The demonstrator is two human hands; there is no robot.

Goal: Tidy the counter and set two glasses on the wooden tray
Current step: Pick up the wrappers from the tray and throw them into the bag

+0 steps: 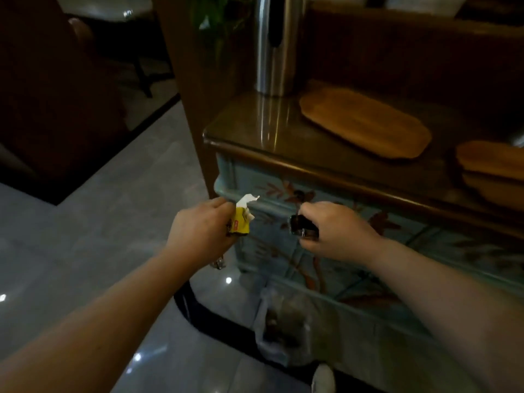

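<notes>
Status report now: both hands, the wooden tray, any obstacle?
Left hand shut on yellow wrapper. Right hand shut on small dark object. Wooden tray bare on counter, no glasses yet. Nothing blocking.

We take this for a furnished indoor room, a home or hotel lounge rather than a workplace. Evidence: a painted blue cabinet [326, 231] with leaf and branch motifs and a glossy brown counter [255, 129]; on it a steel cylindrical vessel [276, 43] and a wooden tray [365, 121], with further wooden pieces [493, 165] stacked at right. Polished grey floor tiles [93, 251] reflect ceiling lights. Green foliage [218, 21] sits behind. A dark chair [71, 89] stands at left. A lined waste bin [283, 324] sits below the cabinet.
</notes>
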